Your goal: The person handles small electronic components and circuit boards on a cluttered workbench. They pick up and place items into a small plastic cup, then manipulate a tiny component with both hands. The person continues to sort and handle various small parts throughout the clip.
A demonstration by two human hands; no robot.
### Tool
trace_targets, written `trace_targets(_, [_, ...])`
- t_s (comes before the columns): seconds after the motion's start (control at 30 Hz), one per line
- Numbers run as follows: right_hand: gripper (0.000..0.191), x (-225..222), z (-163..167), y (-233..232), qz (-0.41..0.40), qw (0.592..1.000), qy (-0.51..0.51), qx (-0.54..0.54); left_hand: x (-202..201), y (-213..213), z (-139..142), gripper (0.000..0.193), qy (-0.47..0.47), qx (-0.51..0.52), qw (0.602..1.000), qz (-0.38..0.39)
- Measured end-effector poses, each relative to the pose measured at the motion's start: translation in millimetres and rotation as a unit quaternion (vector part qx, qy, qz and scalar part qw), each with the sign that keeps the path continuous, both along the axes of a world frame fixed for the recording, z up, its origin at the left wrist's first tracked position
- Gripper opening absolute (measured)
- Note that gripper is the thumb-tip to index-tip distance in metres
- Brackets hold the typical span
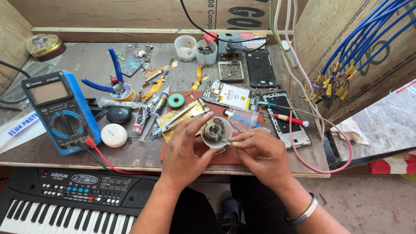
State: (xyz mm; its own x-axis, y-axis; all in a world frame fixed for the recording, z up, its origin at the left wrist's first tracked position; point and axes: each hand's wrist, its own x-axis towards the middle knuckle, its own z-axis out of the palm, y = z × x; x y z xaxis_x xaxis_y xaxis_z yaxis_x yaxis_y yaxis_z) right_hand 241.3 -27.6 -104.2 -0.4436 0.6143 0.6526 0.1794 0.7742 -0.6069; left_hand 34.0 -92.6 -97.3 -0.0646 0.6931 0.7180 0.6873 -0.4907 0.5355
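A worn grey tabletop (86, 56) carries a blue multimeter (60, 110), blue-handled pliers (113, 78), a white round case (114, 135), a reddish mat (234, 154), two opened phones (260, 67) and small plastic cups (185, 47).

Blue multimeter (60, 110), white cup (215, 132), red-handled screwdriver (289, 118), black-and-white keyboard (65, 199), blue pliers (113, 78), reddish-brown mat (229, 156).

Daylit wooden bench (56, 156) w/ plywood walls (108, 13), concrete floor (368, 203).

phone repair workbench: blue multimeter (60, 110), opened phones (260, 67), pliers (113, 80), flex cables (152, 86), screwdriver (284, 117) on cluttered table (78, 56)
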Motion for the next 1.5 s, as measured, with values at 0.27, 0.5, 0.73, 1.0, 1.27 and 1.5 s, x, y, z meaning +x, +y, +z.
trace_targets(0.27, [0.015, 0.9, -2.8, 0.5, -0.013, 1.0, -0.012, -0.021, 1.7, 0.9, -4.3, 0.082, -0.004, -0.014, 1.0, 0.007])
trace_targets(0.5, [0.015, 2.5, -3.0, 2.1, -0.002, 0.999, -0.003, -0.032, 1.4, 2.9, -7.0, 0.083, 0.006, -0.004, 1.0, -0.002])
trace_targets(0.73, [0.014, 1.4, -2.7, 1.0, -0.003, 0.999, -0.003, -0.036, 0.8, 2.8, -7.9, 0.082, 0.009, 0.003, 1.0, 0.003])
trace_targets(1.0, [0.013, 1.5, -3.8, 0.6, -0.008, 0.999, -0.006, -0.039, 0.9, 2.6, -9.4, 0.081, 0.01, 0.012, 1.0, -0.001])
trace_targets(1.27, [0.011, 2.2, -2.2, 0.8, -0.011, 0.999, -0.004, -0.042, 3.9, 3.3, -8.3, 0.081, 0.009, 0.007, 1.0, 0.004])
trace_targets(1.5, [0.011, 3.6, -4.0, 0.4, -0.01, 0.999, 0.002, -0.052, 4.5, 3.2, -8.2, 0.08, -0.001, -0.001, 1.0, -0.002])
